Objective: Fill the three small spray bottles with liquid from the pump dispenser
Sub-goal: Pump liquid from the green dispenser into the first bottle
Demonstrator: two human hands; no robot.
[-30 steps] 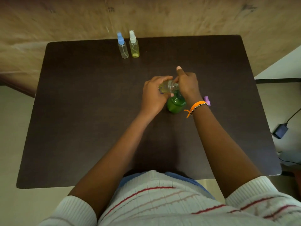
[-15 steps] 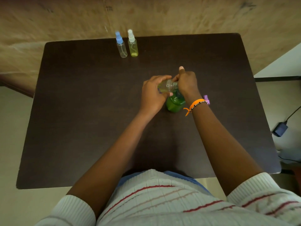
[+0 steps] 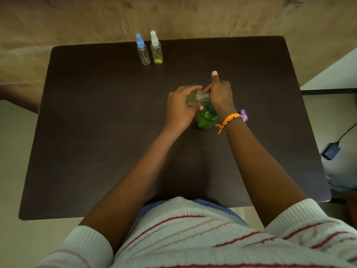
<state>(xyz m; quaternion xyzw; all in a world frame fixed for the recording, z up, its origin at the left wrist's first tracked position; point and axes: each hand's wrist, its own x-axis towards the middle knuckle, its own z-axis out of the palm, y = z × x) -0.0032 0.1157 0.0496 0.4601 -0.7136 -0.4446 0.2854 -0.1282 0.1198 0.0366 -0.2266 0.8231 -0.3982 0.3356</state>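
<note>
I take the round green translucent plastic pump dispenser (image 3: 206,119) as my landmark; it stands upright near the middle of the dark brown, matte, rounded-corner bench (image 3: 96,132). Directly above its top, my left hand (image 3: 180,107) has its fingers curled round a small clear plastic spray bottle (image 3: 197,98), uncapped and tipped on its side, with yellowish liquid showing in its smooth cylindrical body and its ribbed neck pointing toward my right hand (image 3: 220,93). That hand sits over the dispenser's head with its fingers bent around it and the forefinger sticking up; the pump head itself is hidden under the hand, so I cannot tell exactly how it is gripped. An orange woven bracelet with dark beads (image 3: 229,120) circles the right wrist. Just right of the dispenser, partly behind that wrist, lies a small purple plastic spray cap (image 3: 243,114). Far beyond the dispenser and to its left, at the bench's back edge, stand two slim clear bottles side by side: the blue-capped one (image 3: 143,50) looks nearly colourless, the white-capped one (image 3: 156,49) holds yellow liquid.
</note>
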